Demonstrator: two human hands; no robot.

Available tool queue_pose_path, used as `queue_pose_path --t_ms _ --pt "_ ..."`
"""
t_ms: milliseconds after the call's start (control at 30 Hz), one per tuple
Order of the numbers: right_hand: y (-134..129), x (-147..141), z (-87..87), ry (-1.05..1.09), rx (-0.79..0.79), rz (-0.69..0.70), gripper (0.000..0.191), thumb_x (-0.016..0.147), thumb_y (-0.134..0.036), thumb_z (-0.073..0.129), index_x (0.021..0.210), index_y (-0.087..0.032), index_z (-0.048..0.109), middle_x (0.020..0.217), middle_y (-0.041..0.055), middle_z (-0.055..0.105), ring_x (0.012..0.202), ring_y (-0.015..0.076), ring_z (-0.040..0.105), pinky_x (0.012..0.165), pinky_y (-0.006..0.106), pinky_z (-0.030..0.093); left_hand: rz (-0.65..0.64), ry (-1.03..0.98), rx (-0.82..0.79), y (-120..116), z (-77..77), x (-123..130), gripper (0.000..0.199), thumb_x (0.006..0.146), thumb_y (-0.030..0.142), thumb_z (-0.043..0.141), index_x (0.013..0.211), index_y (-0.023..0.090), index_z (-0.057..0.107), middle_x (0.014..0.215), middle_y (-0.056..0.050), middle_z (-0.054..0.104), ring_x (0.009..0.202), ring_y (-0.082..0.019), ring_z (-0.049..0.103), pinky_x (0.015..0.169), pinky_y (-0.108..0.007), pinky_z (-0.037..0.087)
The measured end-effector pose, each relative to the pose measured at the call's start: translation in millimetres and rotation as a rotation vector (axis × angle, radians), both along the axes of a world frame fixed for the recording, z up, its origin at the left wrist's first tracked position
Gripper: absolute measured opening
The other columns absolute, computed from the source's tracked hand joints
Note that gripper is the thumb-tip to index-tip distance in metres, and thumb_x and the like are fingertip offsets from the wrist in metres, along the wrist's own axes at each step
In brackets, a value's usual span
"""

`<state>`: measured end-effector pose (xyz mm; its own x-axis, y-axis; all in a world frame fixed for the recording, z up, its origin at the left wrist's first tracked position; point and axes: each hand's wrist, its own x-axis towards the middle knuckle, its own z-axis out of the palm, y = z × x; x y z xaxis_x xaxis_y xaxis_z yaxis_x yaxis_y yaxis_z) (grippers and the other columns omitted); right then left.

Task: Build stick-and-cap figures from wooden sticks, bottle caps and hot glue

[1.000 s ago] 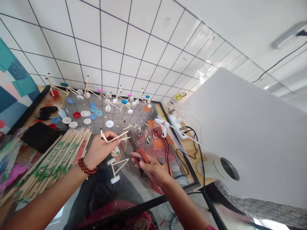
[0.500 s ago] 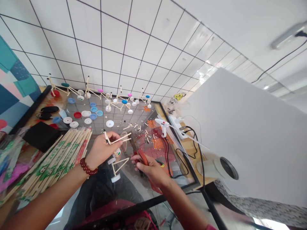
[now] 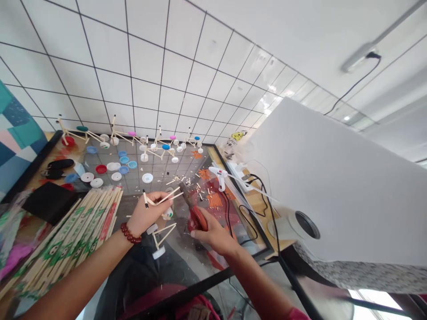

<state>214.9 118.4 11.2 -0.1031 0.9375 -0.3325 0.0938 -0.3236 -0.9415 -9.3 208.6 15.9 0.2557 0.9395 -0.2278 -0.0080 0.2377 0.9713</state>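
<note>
My left hand (image 3: pixel 150 213) pinches a small frame of pale sticks (image 3: pixel 167 195) with a black-tipped upright piece. Two stick ends point right from the fingers. My right hand (image 3: pixel 211 231) is wrapped round the red handles of a cutting tool (image 3: pixel 197 218), whose dark jaws reach up to the stick ends. Whether the jaws touch the sticks cannot be made out. Below my left hand, a stick triangle with white caps (image 3: pixel 159 252) lies on the glass tabletop. A white glue gun (image 3: pixel 220 177) rests right of the tool, beside scattered stick offcuts (image 3: pixel 200 193).
Finished stick models with coloured caps (image 3: pixel 166 147) line the back edge. Loose caps (image 3: pixel 116 176) lie in front of them. Wrapped chopsticks (image 3: pixel 73 226) are piled at left. A power strip (image 3: pixel 238 174) and black cables are at right, near a jar (image 3: pixel 307 224).
My right hand has brought the red-handled tool up, its jaws now at the stick ends. The whole view has shifted slightly.
</note>
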Motion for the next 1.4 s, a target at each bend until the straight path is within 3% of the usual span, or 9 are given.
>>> queue_pose_path --t_ms 133,300,467,633,800,967,1267,1333,1400 --pt "-1 -2 4.1 0.110 -0.086 -0.080 0.048 0.062 -0.025 0.079 0.107 -0.024 0.063 0.086 -0.0026 0.066 0.081 0.0170 0.059 0.073 0.030 0.041 -0.038 0.008 0.024 3 -1.5 4 0.040 0.063 0.049 0.087 0.086 0.016 0.085 0.073 -0.006 0.074 0.068 -0.019 0.062 0.057 -0.028 0.052" --pt "-6 -6 -7.3 0.155 -0.153 -0.093 0.032 0.063 -0.029 0.074 0.091 -0.023 0.061 0.079 -0.0039 0.063 0.076 0.0179 0.066 0.073 0.031 0.041 -0.056 0.109 0.060 6 6.1 8 0.041 0.062 0.052 0.083 0.082 0.016 0.084 0.070 -0.005 0.073 0.064 -0.018 0.060 0.057 -0.028 0.049" --pt "-11 -9 -17.5 0.263 -0.209 -0.113 0.051 0.061 -0.027 0.076 0.111 -0.024 0.066 0.105 0.0003 0.073 0.082 0.0201 0.073 0.074 0.033 0.053 -0.088 0.141 0.094 2 14.5 9 0.036 0.067 0.052 0.078 0.077 0.017 0.082 0.064 -0.002 0.066 0.058 -0.016 0.052 0.053 -0.027 0.043" --pt "-11 -10 -20.9 0.247 -0.088 -0.122 0.033 0.062 -0.023 0.072 0.093 -0.024 0.061 0.088 -0.0022 0.069 0.066 0.0137 0.060 0.061 0.028 0.046 -0.120 0.131 0.137 -1 17.1 7 0.029 0.074 0.049 0.078 0.077 0.020 0.081 0.068 -0.004 0.067 0.064 -0.020 0.056 0.056 -0.029 0.045" --pt "-7 -9 -14.9 0.161 -0.004 -0.046 0.022 0.066 -0.025 0.070 0.084 -0.024 0.058 0.077 -0.0051 0.058 0.062 0.0120 0.052 0.060 0.028 0.041 -0.137 0.066 0.092 0 18.2 6 0.030 0.074 0.052 0.082 0.079 0.022 0.081 0.072 -0.007 0.071 0.069 -0.024 0.062 0.061 -0.033 0.050" --pt "-7 -10 -16.6 0.158 0.018 -0.035 0.027 0.066 -0.025 0.070 0.087 -0.025 0.053 0.074 -0.0074 0.056 0.057 0.0105 0.047 0.056 0.027 0.037 -0.115 0.041 0.138 0 16.2 3 0.026 0.075 0.048 0.083 0.080 0.022 0.083 0.077 -0.008 0.075 0.071 -0.025 0.065 0.063 -0.034 0.051" --pt "-10 -21 -24.8 0.345 -0.079 -0.147 0.043 0.055 -0.019 0.065 0.096 -0.026 0.054 0.079 -0.0072 0.051 0.060 0.0089 0.036 0.053 0.023 0.026 -0.108 0.066 0.153 3 15.8 -1 0.025 0.075 0.047 0.082 0.080 0.022 0.082 0.074 -0.007 0.075 0.069 -0.024 0.067 0.065 -0.035 0.055" --pt "-7 -24 -23.1 0.362 -0.082 -0.155 0.043 0.053 -0.017 0.063 0.095 -0.026 0.055 0.077 -0.0075 0.050 0.059 0.0082 0.035 0.053 0.023 0.024 -0.103 0.087 0.179 6 16.1 -4 0.028 0.076 0.047 0.082 0.086 0.021 0.082 0.083 -0.008 0.078 0.078 -0.026 0.072 0.071 -0.036 0.058" --pt "-1 -26 -20.1 0.383 -0.068 -0.193 0.043 0.052 -0.017 0.063 0.094 -0.026 0.055 0.077 -0.0076 0.051 0.057 0.0077 0.034 0.052 0.023 0.023 -0.034 0.083 0.229 6 15.4 -8 0.039 0.072 0.043 0.086 0.103 0.022 0.082 0.111 -0.012 0.081 0.107 -0.033 0.076 0.090 -0.040 0.062"
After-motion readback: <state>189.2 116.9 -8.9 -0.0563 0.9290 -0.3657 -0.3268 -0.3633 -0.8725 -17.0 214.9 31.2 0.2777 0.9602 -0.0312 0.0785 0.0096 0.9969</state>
